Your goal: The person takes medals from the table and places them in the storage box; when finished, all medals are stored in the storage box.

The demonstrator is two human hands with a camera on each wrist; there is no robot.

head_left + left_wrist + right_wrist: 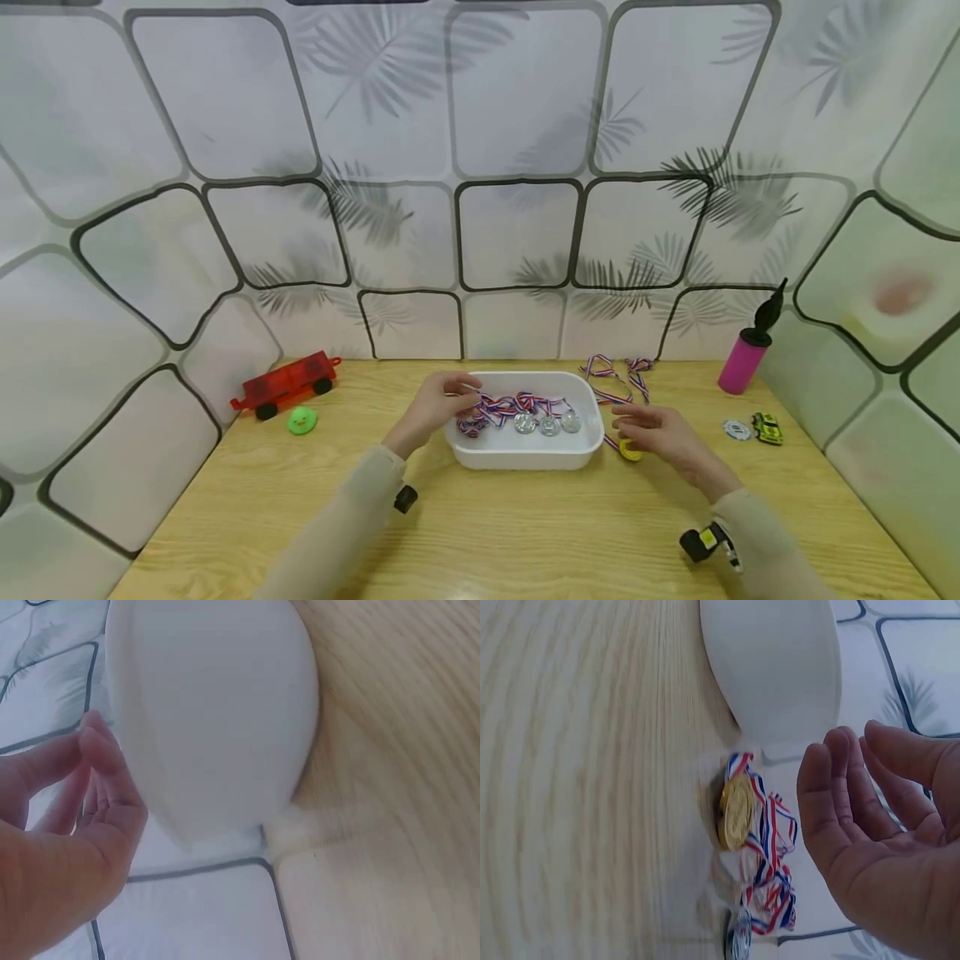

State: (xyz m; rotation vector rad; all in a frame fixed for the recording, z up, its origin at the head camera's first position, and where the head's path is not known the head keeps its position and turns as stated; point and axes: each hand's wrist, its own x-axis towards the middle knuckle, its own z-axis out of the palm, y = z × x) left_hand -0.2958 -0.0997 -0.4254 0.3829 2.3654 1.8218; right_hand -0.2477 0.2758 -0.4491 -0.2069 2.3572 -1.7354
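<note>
A white plastic tub (525,459) holds three silver medals (549,427) and a tangle of red, white and blue ribbons (498,408). My left hand (442,404) is at the tub's left rim, fingers loosely bent; in the left wrist view nothing shows between thumb and fingers. To the right of the tub my right hand (660,433) hovers with loosely curved fingers and holds nothing. Partly hidden below it lies a gold medal (630,451) with a striped ribbon. The right wrist view also shows a silvery medal (739,937) near the gold one.
More striped ribbons (611,396) lie behind the right hand. On the left are a red toy wagon (288,386) and a green toy duck (302,421). On the right stand a pink and black pump (742,364), a round chip (737,430) and a yellow-green toy car (768,428).
</note>
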